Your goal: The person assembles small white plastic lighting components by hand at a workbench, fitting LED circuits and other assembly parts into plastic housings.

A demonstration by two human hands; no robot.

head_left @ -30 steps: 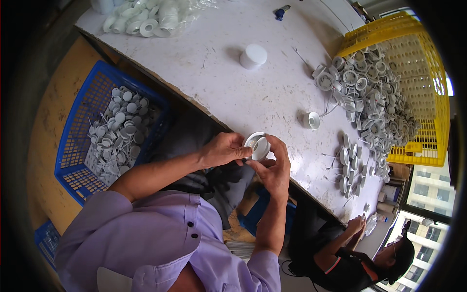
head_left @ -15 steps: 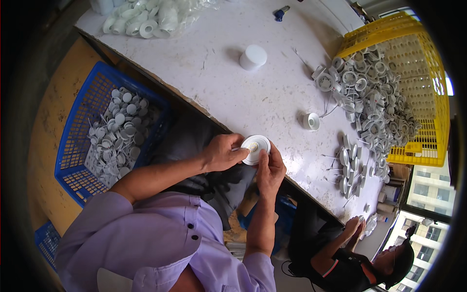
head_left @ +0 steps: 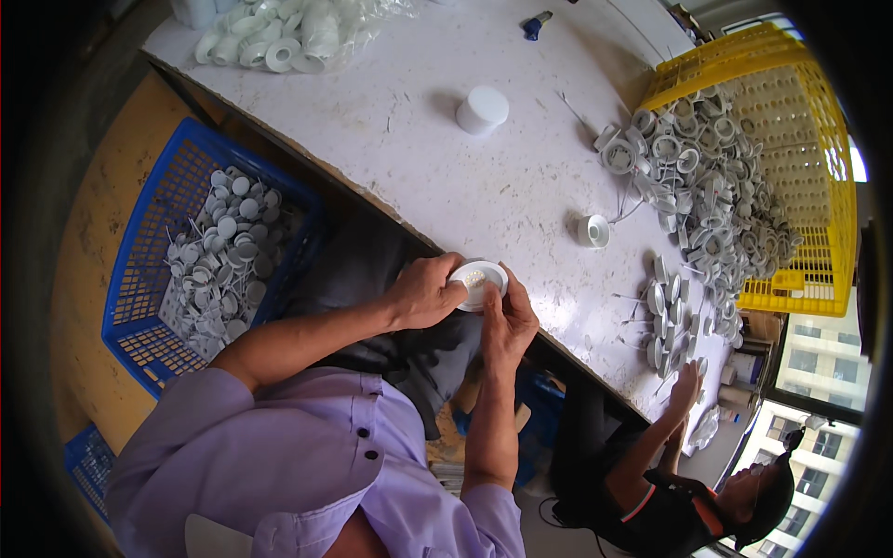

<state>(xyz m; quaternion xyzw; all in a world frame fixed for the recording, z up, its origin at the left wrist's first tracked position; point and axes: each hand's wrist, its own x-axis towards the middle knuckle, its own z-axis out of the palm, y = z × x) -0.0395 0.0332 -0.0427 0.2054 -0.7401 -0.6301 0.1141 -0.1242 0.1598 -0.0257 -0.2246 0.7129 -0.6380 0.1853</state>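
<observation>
A round white light fitting [head_left: 468,271] with a pale, dotted disc in its middle is held just off the near table edge. My left hand [head_left: 428,293] grips its left rim between thumb and fingers. On the other side my right hand [head_left: 508,325] has its fingers behind the rim and its thumb pressing near the inner disc. Past my hands on the table lie a small white cup-shaped part [head_left: 593,232] and a white cylinder [head_left: 482,111].
To the right, a tipped yellow crate [head_left: 809,293] spills many wired fittings [head_left: 716,195]; several more stand in rows [head_left: 662,316]. A blue basket [head_left: 139,321] of white parts is at the left. Bagged white rings [head_left: 284,54] lie at the far left. A co-worker [head_left: 670,493] sits at right.
My right thumb has moved from the fitting's rim in over its middle, and the fitting has tilted and shifted slightly left. The co-worker's hand has reached toward the rows of fittings.
</observation>
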